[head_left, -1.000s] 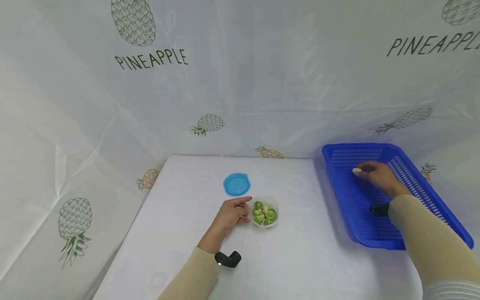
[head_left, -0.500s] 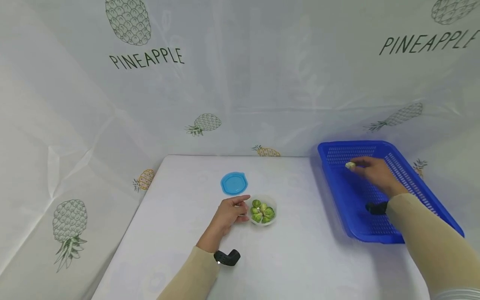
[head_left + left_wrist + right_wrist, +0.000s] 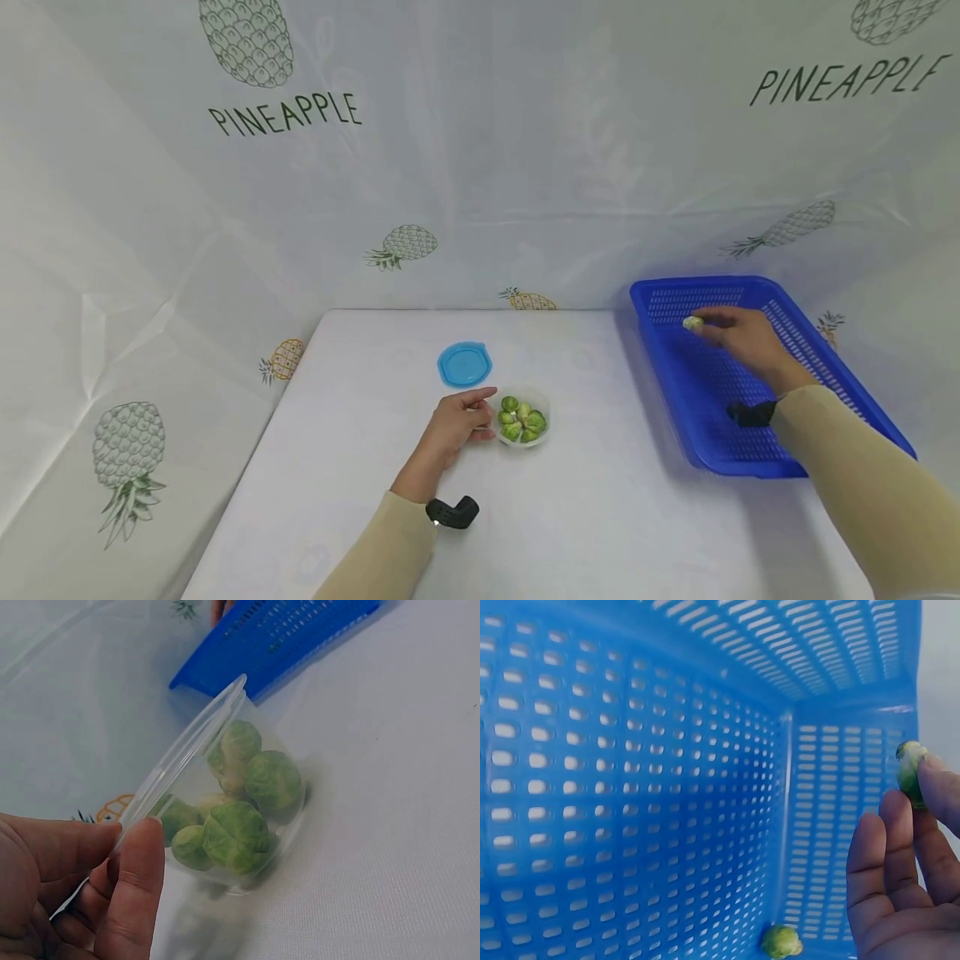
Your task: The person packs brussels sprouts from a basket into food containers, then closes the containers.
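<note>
My right hand [image 3: 750, 340] pinches a Brussels sprout [image 3: 693, 323] between thumb and fingertips, above the far left part of the blue basket [image 3: 693, 433]. A second sprout [image 3: 781, 942] lies in a corner of that basket in the right wrist view. On the table, a clear round plastic bowl [image 3: 281, 742] contains several green Brussels sprouts [image 3: 236, 836]. My left hand [image 3: 457, 429] holds the bowl's left rim between thumb and fingers, as the left wrist view shows. The head view hides the second sprout behind my right hand and arm.
A light blue lid [image 3: 465, 365] lies flat behind the bowl on the white table [image 3: 577, 517]. Pineapple-printed white sheeting [image 3: 480, 150] rises behind the table and at its left. The basket's raised perforated walls stand at the table's right side.
My right hand has lifted the sprout up from the basket's inside and moved slightly left and away. The left hand stays at the bowl. The whole head view has shifted a little.
</note>
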Demonstrator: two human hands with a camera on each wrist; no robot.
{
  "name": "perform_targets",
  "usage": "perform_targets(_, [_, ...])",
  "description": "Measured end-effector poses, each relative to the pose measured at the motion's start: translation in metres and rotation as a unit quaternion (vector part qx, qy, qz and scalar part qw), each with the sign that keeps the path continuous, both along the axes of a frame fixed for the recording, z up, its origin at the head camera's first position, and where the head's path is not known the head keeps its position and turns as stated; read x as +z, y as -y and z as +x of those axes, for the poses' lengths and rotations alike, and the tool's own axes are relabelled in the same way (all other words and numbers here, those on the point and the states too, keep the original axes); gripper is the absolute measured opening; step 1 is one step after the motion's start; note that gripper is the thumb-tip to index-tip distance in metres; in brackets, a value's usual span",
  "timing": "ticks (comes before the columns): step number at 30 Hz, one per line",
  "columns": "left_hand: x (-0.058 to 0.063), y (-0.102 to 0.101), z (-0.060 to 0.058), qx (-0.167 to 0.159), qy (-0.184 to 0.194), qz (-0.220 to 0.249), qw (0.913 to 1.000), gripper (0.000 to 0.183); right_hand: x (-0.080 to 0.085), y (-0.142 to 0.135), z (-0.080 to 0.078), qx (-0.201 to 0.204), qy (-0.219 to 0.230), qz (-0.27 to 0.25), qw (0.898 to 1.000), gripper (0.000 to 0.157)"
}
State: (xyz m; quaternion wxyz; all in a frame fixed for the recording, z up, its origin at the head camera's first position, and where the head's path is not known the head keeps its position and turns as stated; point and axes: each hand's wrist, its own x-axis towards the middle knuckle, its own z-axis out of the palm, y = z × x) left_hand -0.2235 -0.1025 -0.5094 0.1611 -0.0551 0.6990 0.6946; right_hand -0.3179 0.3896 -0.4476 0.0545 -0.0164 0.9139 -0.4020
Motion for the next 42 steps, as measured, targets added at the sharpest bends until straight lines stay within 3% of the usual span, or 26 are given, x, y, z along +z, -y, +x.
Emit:
perform_targets(6, [0.001,0.000,0.000,-0.003,-0.001,0.003,1.0000,0.044,0.004,0.005,0.005,-0.007,-0.022,-0.016,1.000,0.060])
perform_targets(19, [-0.001,0.001,0.000,-0.004,-0.010,0.002,0.9999,0.044,0.019,0.021,0.022,-0.006,-0.030,-0.035,0.999,0.063])
perform_targets(33, [0.001,0.001,0.001,-0.003,-0.005,0.002,1.0000,0.044,0.036,0.044,0.036,-0.013,-0.049,-0.028,0.998,0.059])
perform_targets(42, [0.001,0.000,0.002,-0.005,-0.005,0.001,1.0000,0.044,0.038,0.058,0.043,-0.006,-0.075,-0.057,0.995,0.051])
